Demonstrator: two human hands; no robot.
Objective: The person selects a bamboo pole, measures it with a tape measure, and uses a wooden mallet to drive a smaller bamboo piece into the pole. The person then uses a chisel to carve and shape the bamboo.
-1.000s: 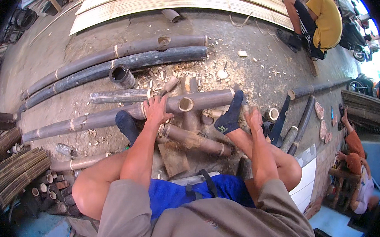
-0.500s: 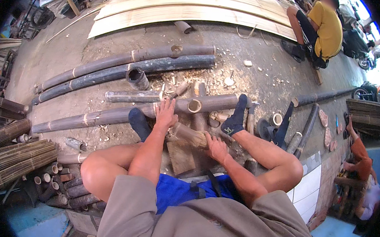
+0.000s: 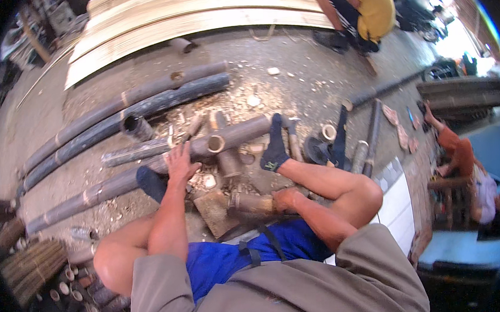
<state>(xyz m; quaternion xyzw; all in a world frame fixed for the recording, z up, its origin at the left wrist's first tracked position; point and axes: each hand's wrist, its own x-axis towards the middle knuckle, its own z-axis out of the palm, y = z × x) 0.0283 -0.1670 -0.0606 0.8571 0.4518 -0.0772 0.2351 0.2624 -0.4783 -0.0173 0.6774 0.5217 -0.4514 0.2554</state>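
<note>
The right hand (image 3: 286, 200), having come in from the frame's right over the past second, is now gripping a short bamboo piece (image 3: 252, 204) at centre, low between the knees. The left hand (image 3: 180, 162) is still pressing flat and open on the long bamboo pole (image 3: 147, 177), steadying the work.

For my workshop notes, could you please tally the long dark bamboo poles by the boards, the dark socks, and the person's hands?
Long dark bamboo poles: 2
Dark socks: 2
Hands: 2, the left hand on a pole and the right hand on a short bamboo piece
Total: 6
</note>
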